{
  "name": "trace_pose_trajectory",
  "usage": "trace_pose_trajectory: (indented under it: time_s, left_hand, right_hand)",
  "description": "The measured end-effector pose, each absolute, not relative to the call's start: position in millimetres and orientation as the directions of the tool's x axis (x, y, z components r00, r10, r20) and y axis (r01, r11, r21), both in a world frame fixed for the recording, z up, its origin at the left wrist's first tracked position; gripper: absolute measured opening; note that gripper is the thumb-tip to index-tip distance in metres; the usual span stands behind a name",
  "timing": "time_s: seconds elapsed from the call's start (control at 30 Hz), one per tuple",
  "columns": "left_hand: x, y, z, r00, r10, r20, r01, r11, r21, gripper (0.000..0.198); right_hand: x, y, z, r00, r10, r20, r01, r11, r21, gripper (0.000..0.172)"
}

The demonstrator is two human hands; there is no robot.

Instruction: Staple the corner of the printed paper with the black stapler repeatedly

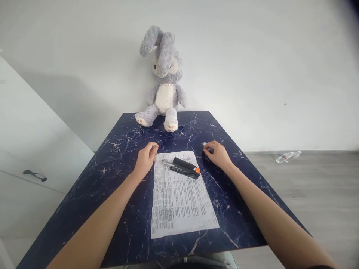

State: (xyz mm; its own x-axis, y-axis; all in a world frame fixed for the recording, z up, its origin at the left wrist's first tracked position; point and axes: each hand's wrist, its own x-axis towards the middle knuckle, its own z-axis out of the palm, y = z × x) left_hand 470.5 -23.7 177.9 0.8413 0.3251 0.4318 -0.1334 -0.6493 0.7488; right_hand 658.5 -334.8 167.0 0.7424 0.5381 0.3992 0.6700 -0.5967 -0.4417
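A printed paper sheet (179,194) lies on the dark blue marble-patterned table (112,157). A black stapler (183,167) with an orange end rests across the sheet's far part. My left hand (146,160) sits at the sheet's far left corner, fingers curled, with fingertips pinched at the paper's edge. My right hand (217,154) lies on the table just right of the sheet, fingers bent over a small pale object (204,144) that I cannot make out.
A grey and white plush rabbit (164,80) sits at the table's far edge against the white wall. A white cabinet with a dark handle (35,175) stands to the left. A clear plastic bottle (287,156) lies on the grey floor at right.
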Motion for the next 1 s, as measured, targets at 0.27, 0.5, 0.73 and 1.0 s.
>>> trace_pose_trajectory:
  time_s: [0.27,0.5,0.73,1.0]
  left_hand:
    - [469,-26,182,0.833,0.210,0.512,-0.211,-0.735,0.645,0.029]
    - [468,-35,184,0.860,0.058,0.507,-0.294,-0.757,0.584,0.037]
    - [469,-37,186,0.873,0.073,0.482,-0.309,-0.681,0.664,0.034]
    - [468,-35,180,0.928,0.072,0.365,-0.220,-0.683,0.697,0.023]
  right_hand:
    - [647,-326,170,0.705,0.514,0.488,0.708,-0.473,-0.524,0.015]
    - [606,-312,192,0.603,0.544,0.584,0.782,-0.256,-0.569,0.013]
    - [584,-305,197,0.508,0.612,0.607,0.817,-0.120,-0.563,0.015]
    - [584,-309,199,0.458,0.689,0.561,0.793,-0.032,-0.608,0.020]
